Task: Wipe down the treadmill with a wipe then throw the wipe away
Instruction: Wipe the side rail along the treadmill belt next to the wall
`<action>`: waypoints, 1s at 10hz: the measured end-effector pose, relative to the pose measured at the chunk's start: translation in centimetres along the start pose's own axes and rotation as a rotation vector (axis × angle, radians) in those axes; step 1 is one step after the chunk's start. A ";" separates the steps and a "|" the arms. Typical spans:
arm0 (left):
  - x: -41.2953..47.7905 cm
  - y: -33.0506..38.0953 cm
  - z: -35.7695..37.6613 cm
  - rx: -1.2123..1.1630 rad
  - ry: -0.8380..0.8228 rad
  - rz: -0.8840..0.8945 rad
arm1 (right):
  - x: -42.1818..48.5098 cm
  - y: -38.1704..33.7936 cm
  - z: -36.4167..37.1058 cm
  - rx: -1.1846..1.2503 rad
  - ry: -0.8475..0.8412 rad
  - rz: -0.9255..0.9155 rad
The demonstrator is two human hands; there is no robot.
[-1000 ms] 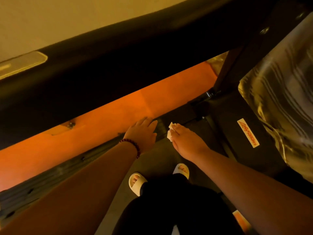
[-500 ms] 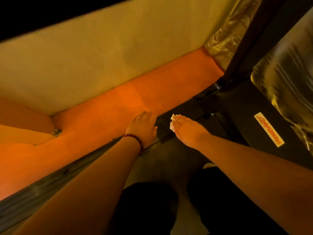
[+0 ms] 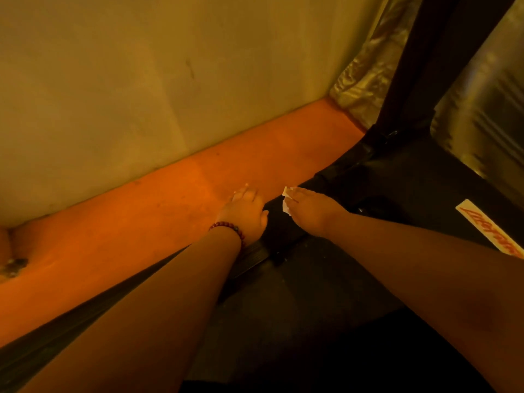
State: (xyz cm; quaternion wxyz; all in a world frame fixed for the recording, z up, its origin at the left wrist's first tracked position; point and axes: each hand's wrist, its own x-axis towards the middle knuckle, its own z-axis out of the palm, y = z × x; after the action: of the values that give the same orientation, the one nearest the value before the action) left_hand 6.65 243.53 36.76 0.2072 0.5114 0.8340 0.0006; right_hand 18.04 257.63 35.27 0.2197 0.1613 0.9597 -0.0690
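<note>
Wipe (image 3: pixel 287 205) stays pressed under right hand (image 3: pixel 316 215) on treadmill (image 3: pixel 411 191).

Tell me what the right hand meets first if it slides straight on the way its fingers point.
Likely the orange floor just past the treadmill edge, then the wall; depth is unclear.

The right hand (image 3: pixel 314 214) lies flat with fingers stretched out, pressing a small white wipe (image 3: pixel 287 201) onto the black treadmill (image 3: pixel 411 188) near its front corner. Just beside it, the left hand (image 3: pixel 245 214), with a beaded bracelet (image 3: pixel 228 226) at the wrist, rests flat at the treadmill's edge by the orange floor (image 3: pixel 127 231). A pale wall (image 3: pixel 141 95) rises beyond, and a white sticker (image 3: pixel 486 229) with red lettering sits on the treadmill to the right.
</note>
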 end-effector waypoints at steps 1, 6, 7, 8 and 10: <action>2.8 1.0 1.8 -0.007 -0.010 0.005 | 1.2 3.5 1.5 0.021 -0.018 0.039; 15.3 9.5 5.2 -0.061 0.023 -0.004 | 3.7 16.8 5.9 -0.098 0.022 -0.123; 17.5 10.7 6.0 -0.058 0.024 0.013 | 4.3 18.8 7.6 -0.098 0.049 -0.068; 19.1 11.3 7.0 -0.052 0.024 0.011 | 4.5 20.6 8.8 -0.033 0.109 0.014; 21.5 12.5 9.3 -0.042 0.021 0.002 | 5.1 24.0 9.9 0.020 0.221 0.090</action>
State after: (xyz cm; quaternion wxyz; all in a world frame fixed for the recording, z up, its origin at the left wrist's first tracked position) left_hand 12.08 265.88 23.53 0.2091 0.5078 0.8354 0.0237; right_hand 25.78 279.53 22.64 0.1137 0.2131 0.9691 -0.0502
